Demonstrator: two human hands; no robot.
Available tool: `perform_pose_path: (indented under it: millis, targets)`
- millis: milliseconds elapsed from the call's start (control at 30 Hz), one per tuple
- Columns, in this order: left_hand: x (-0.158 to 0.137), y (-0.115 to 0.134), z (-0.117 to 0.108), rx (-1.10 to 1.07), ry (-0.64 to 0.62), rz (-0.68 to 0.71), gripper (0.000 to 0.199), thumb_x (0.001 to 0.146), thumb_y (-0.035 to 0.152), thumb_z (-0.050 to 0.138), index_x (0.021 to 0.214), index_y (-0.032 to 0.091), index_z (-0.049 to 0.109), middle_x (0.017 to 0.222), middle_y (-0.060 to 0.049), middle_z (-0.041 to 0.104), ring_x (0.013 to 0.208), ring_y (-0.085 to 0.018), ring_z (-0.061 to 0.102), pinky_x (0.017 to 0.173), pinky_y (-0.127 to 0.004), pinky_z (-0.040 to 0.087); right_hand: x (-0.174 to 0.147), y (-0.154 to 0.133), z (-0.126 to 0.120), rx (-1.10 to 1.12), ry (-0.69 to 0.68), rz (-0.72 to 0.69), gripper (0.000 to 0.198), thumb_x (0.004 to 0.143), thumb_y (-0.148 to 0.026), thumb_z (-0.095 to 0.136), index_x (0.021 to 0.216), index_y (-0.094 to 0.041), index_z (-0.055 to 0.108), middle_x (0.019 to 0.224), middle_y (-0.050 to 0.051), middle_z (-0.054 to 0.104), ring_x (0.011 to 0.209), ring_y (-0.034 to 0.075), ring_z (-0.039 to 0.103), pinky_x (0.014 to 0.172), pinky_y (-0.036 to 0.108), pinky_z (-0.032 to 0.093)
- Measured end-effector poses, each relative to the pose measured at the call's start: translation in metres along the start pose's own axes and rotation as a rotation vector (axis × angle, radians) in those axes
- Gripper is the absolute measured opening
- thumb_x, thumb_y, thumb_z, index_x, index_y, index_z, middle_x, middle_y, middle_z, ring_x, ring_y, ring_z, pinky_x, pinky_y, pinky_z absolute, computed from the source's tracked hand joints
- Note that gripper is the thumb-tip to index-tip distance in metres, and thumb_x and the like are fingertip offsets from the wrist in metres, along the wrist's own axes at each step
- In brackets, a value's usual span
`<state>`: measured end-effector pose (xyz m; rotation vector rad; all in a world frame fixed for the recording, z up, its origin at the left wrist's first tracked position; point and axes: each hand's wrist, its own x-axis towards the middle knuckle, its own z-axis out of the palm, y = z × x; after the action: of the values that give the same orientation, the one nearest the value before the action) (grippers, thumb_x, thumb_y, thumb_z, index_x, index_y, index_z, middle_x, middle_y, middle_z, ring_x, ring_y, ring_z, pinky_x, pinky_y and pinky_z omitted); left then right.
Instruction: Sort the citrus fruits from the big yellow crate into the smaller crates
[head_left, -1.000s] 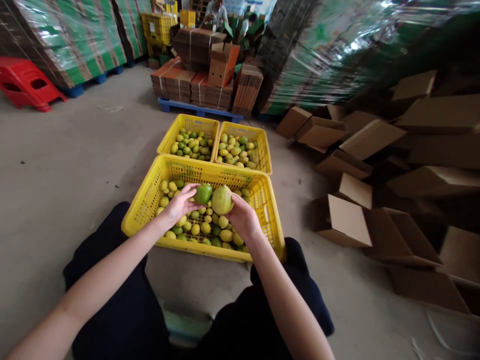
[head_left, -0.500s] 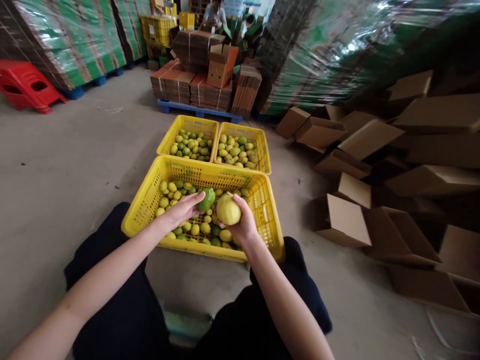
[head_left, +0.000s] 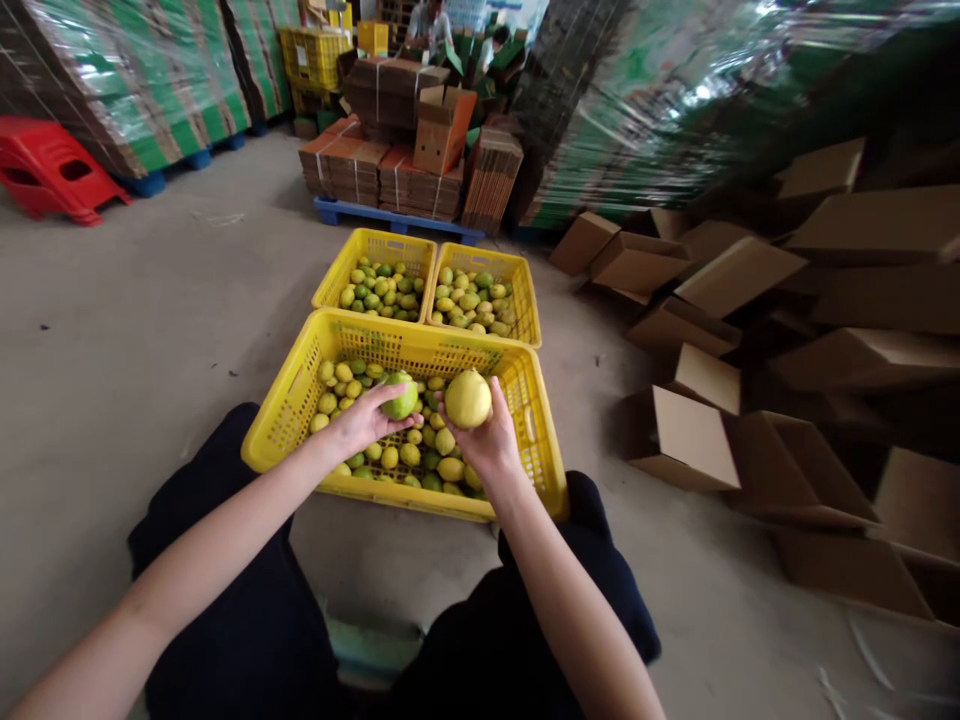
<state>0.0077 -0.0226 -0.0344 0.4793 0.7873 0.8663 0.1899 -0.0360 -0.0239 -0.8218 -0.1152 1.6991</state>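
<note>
a bright green fruit (head_left: 401, 398), a larger pale-yellow fruit (head_left: 468, 396)

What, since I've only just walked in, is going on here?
Someone's left hand holds a green fruit, and the right hand holds a yellow fruit, both above the near crate. More fruit lies in it. Just beyond, two crates stand side by side, both holding fruit.

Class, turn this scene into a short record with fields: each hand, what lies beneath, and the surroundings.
Left hand: holds a green fruit
Right hand: holds a yellow fruit, larger-looking
Beneath hands: front yellow crate containing green and yellow fruits
Beyond: two rear crates, side by side, also containing fruits
Far left: red stool
Right: cardboard boxes
</note>
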Motion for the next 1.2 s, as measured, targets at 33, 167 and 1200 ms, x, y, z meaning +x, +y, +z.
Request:
perform_pose_path:
  millis: [33,167,1200]
  targets:
    - [-0.001,0.0,0.001,0.007,0.018,0.003,0.011,0.084,0.02,0.066,0.092,0.013,0.064,0.077,-0.004,0.07,0.065,-0.013,0.069,0.065,-0.022,0.058,-0.001,0.0,0.0,-0.005,0.006,0.033,0.023,0.088,-0.044,0.058,0.088,-0.022,0.065,0.073,0.002,0.072,0.068,0.02,0.069,0.06,0.031,0.059]
    - [-0.003,0.002,0.005,-0.017,0.098,-0.031,0.008,0.085,0.021,0.063,0.085,0.013,0.064,0.074,-0.005,0.069,0.06,-0.012,0.066,0.059,-0.021,0.056,-0.007,0.0,0.001,-0.025,-0.069,0.148,0.034,0.087,-0.051,0.055,0.091,-0.019,0.066,0.071,0.006,0.072,0.059,0.019,0.065,0.046,0.027,0.052]
    - [-0.08,-0.071,-0.023,0.606,-0.14,-0.71,0.024,0.072,0.004,0.073,0.091,0.019,0.073,0.066,-0.001,0.069,0.051,-0.019,0.068,0.047,-0.028,0.054,-0.028,-0.035,-0.048,-0.215,0.174,0.123,0.017,0.076,-0.034,0.068,0.088,-0.022,0.065,0.072,0.006,0.072,0.07,0.024,0.07,0.05,0.03,0.058]
